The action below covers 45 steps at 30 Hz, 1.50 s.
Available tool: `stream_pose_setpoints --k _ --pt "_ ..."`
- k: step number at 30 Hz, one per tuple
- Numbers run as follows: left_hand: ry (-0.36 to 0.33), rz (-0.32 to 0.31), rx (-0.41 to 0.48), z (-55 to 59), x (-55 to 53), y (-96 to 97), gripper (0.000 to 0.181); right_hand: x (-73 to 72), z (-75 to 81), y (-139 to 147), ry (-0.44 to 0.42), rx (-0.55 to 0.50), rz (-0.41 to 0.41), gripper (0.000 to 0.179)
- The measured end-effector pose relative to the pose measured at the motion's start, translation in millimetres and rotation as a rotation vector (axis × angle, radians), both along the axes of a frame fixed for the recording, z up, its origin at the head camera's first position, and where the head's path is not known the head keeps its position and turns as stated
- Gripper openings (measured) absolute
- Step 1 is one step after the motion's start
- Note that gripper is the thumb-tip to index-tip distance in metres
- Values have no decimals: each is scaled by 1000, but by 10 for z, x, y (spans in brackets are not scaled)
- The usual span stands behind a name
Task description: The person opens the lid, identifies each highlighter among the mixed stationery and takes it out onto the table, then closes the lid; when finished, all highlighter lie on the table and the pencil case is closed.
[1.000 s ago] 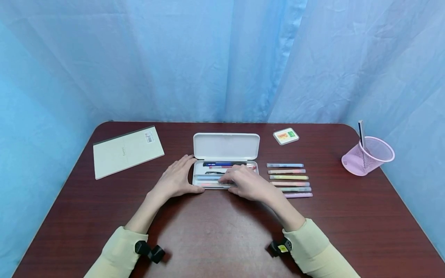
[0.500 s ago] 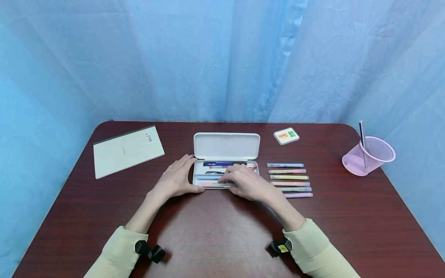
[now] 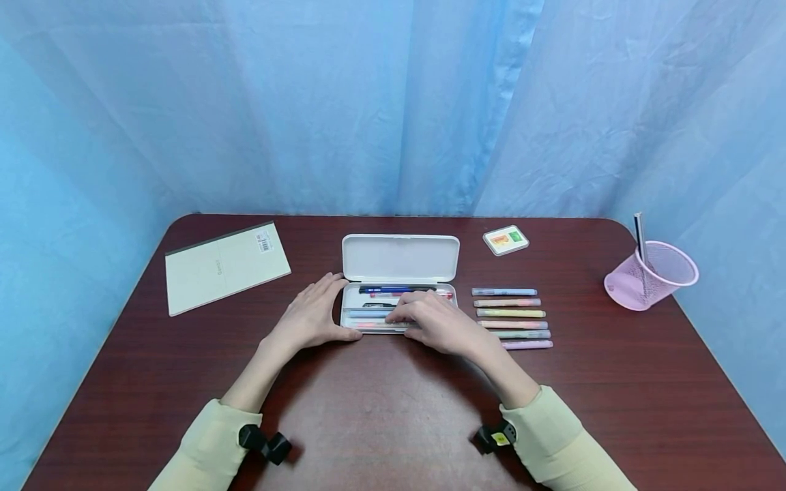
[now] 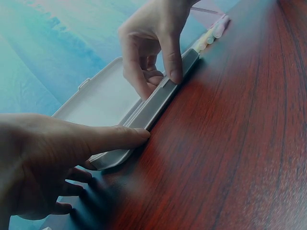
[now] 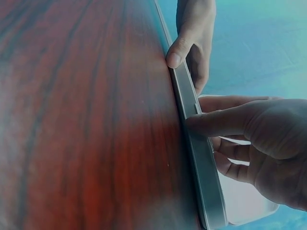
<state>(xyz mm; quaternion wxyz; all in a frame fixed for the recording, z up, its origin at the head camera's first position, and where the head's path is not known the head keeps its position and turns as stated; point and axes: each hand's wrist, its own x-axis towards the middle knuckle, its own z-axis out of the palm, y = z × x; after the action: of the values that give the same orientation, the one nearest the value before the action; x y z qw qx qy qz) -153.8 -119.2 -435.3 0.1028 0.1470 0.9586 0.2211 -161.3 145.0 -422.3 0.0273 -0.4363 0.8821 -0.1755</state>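
An open white pencil case (image 3: 400, 259) lies at the middle of the table with its lid folded back. Inside are blue and red pens (image 3: 396, 290) at the back and pale highlighters (image 3: 367, 314) in the front part. My left hand (image 3: 311, 314) holds the case's left end, thumb along the front wall and fingers around the side. With my right hand (image 3: 437, 322), I have the thumb (image 5: 211, 123) against the front wall and bent fingers over the rim, inside the case. What those fingertips touch is hidden. Several pastel highlighters (image 3: 510, 314) lie in a column just right of the case.
A pale notebook (image 3: 227, 269) lies at the back left. Behind the highlighters is a small clear-edged box (image 3: 506, 241) with coloured pieces. At the far right a pink mesh pen cup (image 3: 626, 281) leans, with a metallic stick inside. Blue curtains (image 3: 368, 109) hang behind the table.
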Motion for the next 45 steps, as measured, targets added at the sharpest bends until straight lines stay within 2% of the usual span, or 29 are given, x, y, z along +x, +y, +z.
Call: stream_pose_setpoints --k 21,26,37,45 --pt "-4 -2 -4 6 3 9 103 -29 -2 37 -88 -25 -47 27" --pt "-3 -2 -7 9 0 10 103 -42 -3 57 -88 -39 -39 26" --pt "-1 -1 -4 10 2 -7 103 -62 21 79 -157 -74 -40 21" --pt "14 -9 -13 -1 -6 -2 102 -91 24 174 -150 -121 -24 19"
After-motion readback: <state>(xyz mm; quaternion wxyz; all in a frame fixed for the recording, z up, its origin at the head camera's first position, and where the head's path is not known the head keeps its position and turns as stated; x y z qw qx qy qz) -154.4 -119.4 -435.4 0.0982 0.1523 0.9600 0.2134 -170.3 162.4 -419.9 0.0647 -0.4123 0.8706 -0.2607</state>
